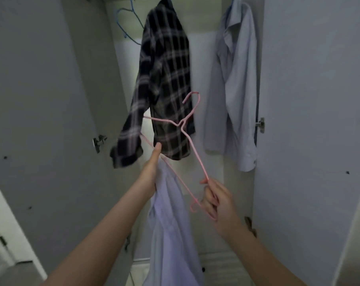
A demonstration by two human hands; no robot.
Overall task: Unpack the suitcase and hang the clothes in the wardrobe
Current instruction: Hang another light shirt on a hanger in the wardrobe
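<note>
In front of the open wardrobe, my left hand holds a pale lilac shirt that hangs down from it. My right hand grips the lower right corner of a pink wire hanger, held tilted with its hook pointing up. The hanger's bottom wire runs past my left thumb. A dark plaid shirt hangs in the wardrobe's middle. A light blue shirt hangs at the right. The suitcase is out of view.
Empty blue hangers hang at the upper left on the rail. The wardrobe doors stand open on both sides, the left door and the right door. A doorway shows at the lower left.
</note>
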